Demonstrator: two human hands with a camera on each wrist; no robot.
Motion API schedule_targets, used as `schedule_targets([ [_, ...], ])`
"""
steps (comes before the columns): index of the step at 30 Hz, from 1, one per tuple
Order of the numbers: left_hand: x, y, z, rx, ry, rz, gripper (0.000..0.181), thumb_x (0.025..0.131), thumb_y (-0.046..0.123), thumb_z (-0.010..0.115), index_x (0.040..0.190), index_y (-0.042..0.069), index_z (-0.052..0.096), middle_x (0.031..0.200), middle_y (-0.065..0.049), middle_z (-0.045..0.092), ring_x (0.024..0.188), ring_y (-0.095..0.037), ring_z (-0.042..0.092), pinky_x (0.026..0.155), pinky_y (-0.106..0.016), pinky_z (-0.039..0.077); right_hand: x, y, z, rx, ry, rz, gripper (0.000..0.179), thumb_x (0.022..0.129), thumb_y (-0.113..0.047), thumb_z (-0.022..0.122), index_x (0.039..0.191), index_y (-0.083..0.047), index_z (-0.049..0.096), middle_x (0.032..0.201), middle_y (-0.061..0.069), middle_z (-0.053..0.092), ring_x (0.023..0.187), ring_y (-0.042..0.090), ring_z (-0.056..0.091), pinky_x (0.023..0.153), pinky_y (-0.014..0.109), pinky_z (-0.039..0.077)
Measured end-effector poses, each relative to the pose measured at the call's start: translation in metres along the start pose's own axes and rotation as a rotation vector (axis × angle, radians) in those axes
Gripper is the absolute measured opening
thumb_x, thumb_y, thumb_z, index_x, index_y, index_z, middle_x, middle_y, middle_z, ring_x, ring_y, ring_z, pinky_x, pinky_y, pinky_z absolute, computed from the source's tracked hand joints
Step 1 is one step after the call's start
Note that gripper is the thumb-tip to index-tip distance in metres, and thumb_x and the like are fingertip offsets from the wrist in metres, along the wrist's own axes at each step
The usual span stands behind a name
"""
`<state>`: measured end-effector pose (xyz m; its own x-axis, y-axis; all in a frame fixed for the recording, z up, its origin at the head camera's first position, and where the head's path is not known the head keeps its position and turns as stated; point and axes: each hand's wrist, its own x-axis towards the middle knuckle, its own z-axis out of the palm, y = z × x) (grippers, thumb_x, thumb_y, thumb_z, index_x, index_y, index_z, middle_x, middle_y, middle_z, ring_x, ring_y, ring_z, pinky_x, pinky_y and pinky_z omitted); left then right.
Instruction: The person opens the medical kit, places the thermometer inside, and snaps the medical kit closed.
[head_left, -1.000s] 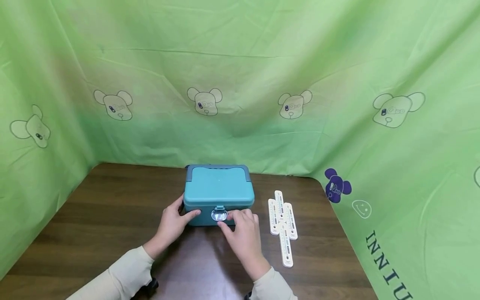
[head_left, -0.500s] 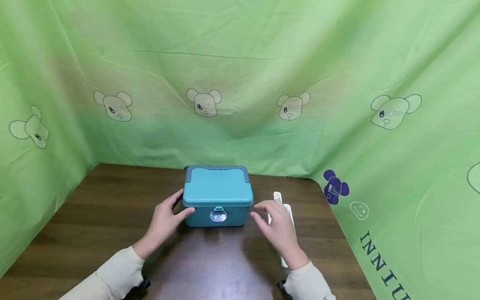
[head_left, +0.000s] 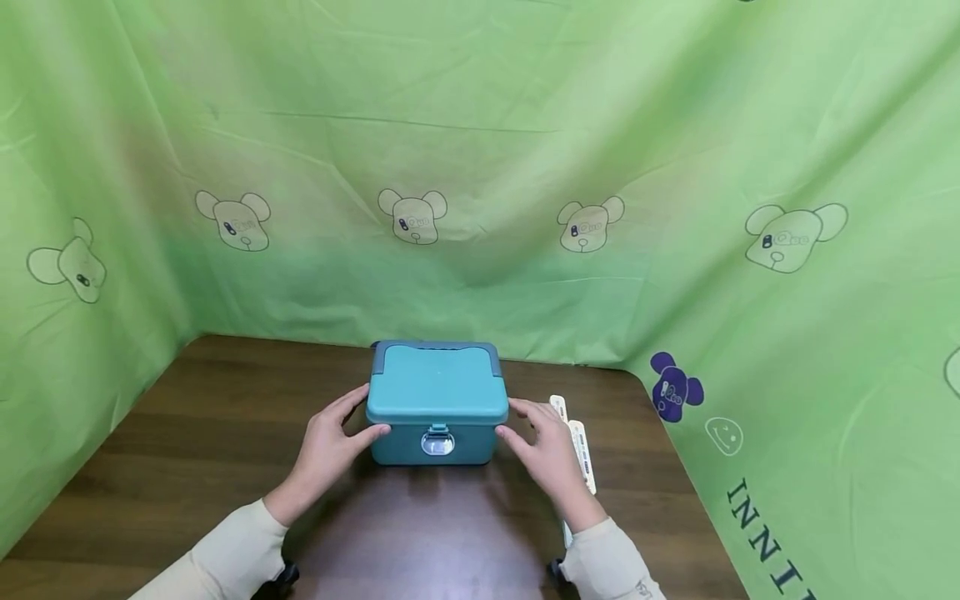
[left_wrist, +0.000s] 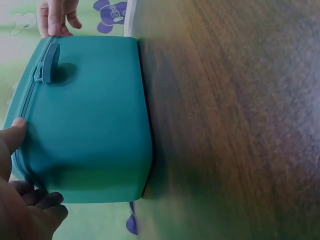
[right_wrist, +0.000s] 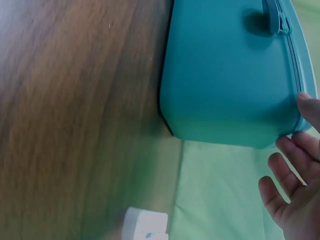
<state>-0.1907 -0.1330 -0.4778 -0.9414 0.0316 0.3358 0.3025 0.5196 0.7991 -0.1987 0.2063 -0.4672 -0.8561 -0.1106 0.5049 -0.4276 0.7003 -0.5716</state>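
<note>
The teal box (head_left: 435, 392) sits on the wooden bench (head_left: 210, 433), its lid down. The left hand (head_left: 325, 450) pinches one front corner, thumb in front, fingers at the side; the right hand (head_left: 553, 457) pinches the other (white strips (head_left: 582, 457) lie beyond it, partly hidden).

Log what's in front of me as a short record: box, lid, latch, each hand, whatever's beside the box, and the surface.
Box: teal box, upright
Lid: lid down
Latch: clear latch on the front; whether fastened, cannot tell
Left hand: left hand at the box's left front corner, thumb on the front
Right hand: right hand at the right front corner, thumb on the front
Beside box: white strips to its right, partly hidden by the right arm
Surface: brown wooden table
</note>
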Motion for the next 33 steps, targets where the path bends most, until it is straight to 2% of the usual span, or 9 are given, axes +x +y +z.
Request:
schedule_targets([
  [7,0.002,0.000,-0.001,0.009,-0.015,-0.015,0.079,0.082,0.034,0.088,0.148,0.008,0.055,0.149,-0.013,0.057,0.139,-0.036,0.052,0.108,-0.057,0.047,-0.004,-0.002,0.006,0.008,0.072,0.000,0.041,0.081,-0.018,0.089,0.118,-0.010,0.076,0.109,0.008,0.075,0.096,0.024,0.065,0.077,0.048,0.057],
  [16,0.009,-0.001,-0.008,-0.028,-0.010,0.010,0.077,0.082,0.039,0.087,0.147,0.011,0.057,0.148,-0.010,0.058,0.138,-0.033,0.053,0.108,-0.055,0.047,-0.001,-0.005,0.005,0.001,0.093,-0.028,0.037,0.081,-0.020,0.089,0.115,-0.010,0.077,0.107,0.006,0.076,0.097,0.022,0.067,0.081,0.045,0.058],
  [22,0.021,0.006,-0.015,-0.063,-0.025,0.015,0.073,0.084,0.044,0.083,0.145,0.012,0.059,0.146,-0.009,0.060,0.138,-0.030,0.054,0.109,-0.052,0.048,0.009,-0.011,-0.002,0.019,0.115,-0.025,0.036,0.081,-0.022,0.089,0.113,-0.011,0.078,0.108,0.005,0.077,0.099,0.019,0.065,0.082,0.047,0.058],
  [25,0.029,0.010,-0.020,-0.082,-0.031,0.009,0.071,0.086,0.046,0.082,0.144,0.012,0.060,0.144,-0.008,0.061,0.137,-0.029,0.055,0.109,-0.051,0.049,0.017,-0.015,-0.006,0.037,0.116,-0.019,0.034,0.083,-0.024,0.088,0.113,-0.011,0.078,0.109,0.007,0.077,0.100,0.022,0.064,0.083,0.048,0.056],
  [29,0.039,0.016,-0.026,-0.107,-0.030,0.010,0.066,0.086,0.045,0.082,0.141,0.012,0.063,0.140,-0.009,0.064,0.135,-0.029,0.057,0.108,-0.049,0.049,0.028,-0.019,-0.012,0.046,0.120,-0.020,0.034,0.085,-0.024,0.086,0.114,-0.011,0.077,0.109,0.008,0.076,0.100,0.027,0.064,0.083,0.044,0.054],
  [33,0.045,0.017,-0.030,-0.107,-0.030,0.014,0.064,0.086,0.042,0.083,0.139,0.011,0.064,0.138,-0.010,0.065,0.134,-0.030,0.058,0.109,-0.049,0.049,0.035,-0.020,-0.015,0.035,0.122,-0.055,0.034,0.083,-0.021,0.087,0.114,-0.011,0.077,0.107,0.007,0.076,0.099,0.028,0.065,0.082,0.040,0.054],
])
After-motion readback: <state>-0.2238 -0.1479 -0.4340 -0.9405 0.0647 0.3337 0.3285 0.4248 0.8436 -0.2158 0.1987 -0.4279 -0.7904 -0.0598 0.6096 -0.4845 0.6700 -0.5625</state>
